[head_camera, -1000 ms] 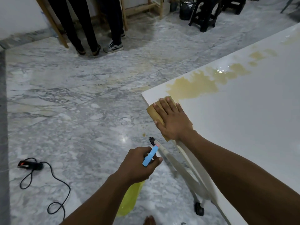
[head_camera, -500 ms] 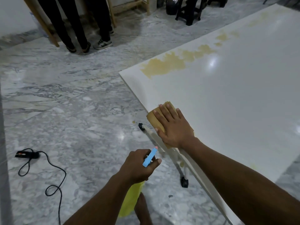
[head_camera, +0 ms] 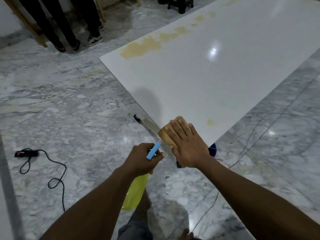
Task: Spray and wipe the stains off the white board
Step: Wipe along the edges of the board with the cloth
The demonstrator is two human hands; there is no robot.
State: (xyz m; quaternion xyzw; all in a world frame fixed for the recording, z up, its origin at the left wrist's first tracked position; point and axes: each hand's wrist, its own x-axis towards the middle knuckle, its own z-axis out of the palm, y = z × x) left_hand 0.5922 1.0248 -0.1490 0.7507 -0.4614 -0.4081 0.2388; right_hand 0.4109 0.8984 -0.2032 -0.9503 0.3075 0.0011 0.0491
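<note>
Right hand [head_camera: 188,146] has its fingers [head_camera: 174,129] spread flat, not gripping, just pressing the tan cloth [head_camera: 166,134] onto the near corner of the white board [head_camera: 216,80]. That cloth looks soft and folded, so it should bunch up easily; a flat palm is probably the best hold. Left hand [head_camera: 143,158] is curled snug round the neck of the spray bottle [head_camera: 136,193], blue trigger [head_camera: 153,150] poking out, held off the board's edge over the floor. The yellow body looks like light plastic, likely slick if wet.

Count: one cloth, one bottle, one board. Stains: one small spot [head_camera: 211,122] beside the cloth, one big patch [head_camera: 143,47] at the far corner with maybe four smaller blotches trailing off, hard to tell.
</note>
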